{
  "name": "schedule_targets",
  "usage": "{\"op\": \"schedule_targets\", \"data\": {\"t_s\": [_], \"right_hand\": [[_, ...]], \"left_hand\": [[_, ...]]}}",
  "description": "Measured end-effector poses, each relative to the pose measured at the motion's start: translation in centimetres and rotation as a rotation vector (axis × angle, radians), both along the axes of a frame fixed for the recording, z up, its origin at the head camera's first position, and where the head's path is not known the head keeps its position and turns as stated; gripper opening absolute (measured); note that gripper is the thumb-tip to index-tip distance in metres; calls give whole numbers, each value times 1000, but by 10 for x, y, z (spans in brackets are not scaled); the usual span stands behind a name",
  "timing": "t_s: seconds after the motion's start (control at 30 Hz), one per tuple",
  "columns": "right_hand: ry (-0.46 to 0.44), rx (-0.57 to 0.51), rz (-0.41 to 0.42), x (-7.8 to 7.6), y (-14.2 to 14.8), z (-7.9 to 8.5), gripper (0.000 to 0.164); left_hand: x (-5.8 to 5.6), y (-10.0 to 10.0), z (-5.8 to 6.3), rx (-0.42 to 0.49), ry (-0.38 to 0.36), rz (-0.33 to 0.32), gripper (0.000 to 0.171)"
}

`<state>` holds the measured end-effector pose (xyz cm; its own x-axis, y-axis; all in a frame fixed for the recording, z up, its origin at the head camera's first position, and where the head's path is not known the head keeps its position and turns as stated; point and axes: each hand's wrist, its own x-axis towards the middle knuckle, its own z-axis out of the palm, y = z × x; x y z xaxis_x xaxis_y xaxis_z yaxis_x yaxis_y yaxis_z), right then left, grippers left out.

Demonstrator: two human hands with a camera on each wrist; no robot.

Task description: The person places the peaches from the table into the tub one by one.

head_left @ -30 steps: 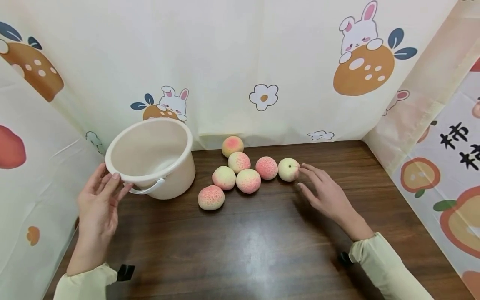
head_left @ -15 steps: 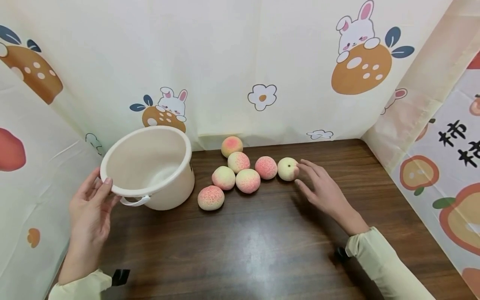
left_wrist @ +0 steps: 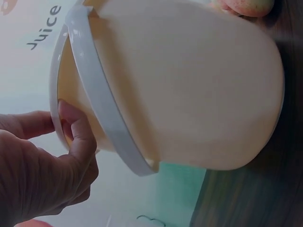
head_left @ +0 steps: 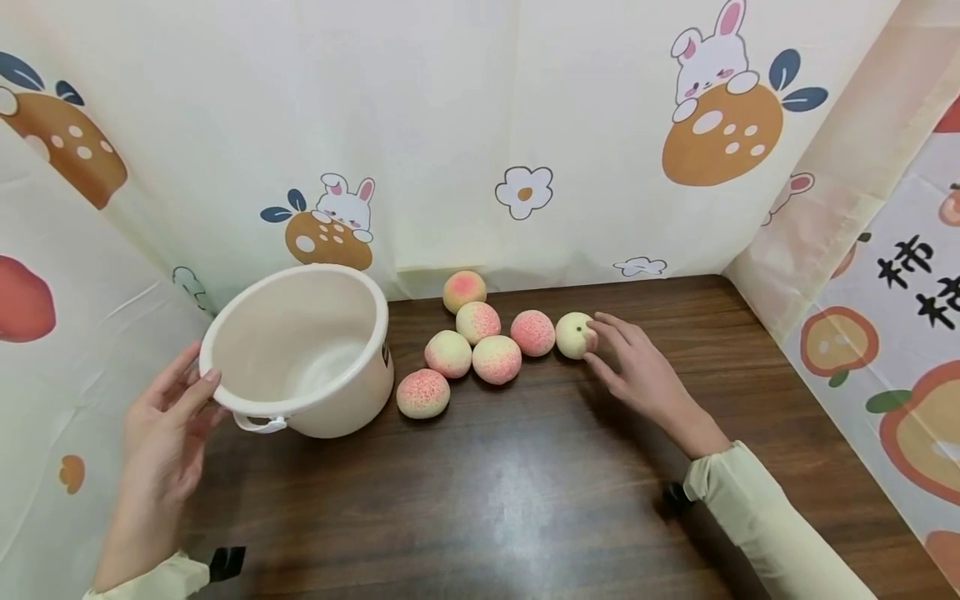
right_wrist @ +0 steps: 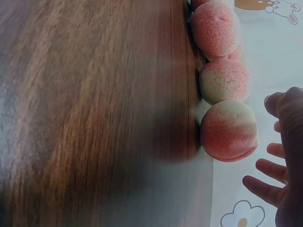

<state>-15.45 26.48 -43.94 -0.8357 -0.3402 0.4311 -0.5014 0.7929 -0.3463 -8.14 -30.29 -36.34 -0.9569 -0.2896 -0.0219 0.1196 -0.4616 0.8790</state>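
A cream plastic bucket stands at the left of the table. My left hand pinches its rim between thumb and fingers, as the left wrist view confirms. The bucket's white handle hangs down on the near side. To the right of the bucket lie several pink and pale-yellow peaches in a loose cluster. My right hand is beside the rightmost peach, its fingers relaxed and spread. In the right wrist view, a gap shows between that hand and the end peach; whether a fingertip touches it is unclear.
The dark wooden tabletop extends toward me in front of the peaches. A patterned curtain hangs along the back edge, with more printed cloth on the right side.
My left hand has drawn the bucket toward me and slightly left, and its handle side has turned leftward. My right hand has shifted slightly left at the end peach; the peaches stay in place.
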Motion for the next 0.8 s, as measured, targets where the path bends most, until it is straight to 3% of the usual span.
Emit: {"op": "schedule_targets", "data": {"t_s": [0.43, 0.8], "right_hand": [[-7, 26, 15, -12, -8, -1, 54], [-44, 41, 3, -21, -15, -3, 55]], "left_hand": [[14, -10, -1, -99, -35, -27, 46], [19, -14, -2, -196, -32, -76, 44]]}}
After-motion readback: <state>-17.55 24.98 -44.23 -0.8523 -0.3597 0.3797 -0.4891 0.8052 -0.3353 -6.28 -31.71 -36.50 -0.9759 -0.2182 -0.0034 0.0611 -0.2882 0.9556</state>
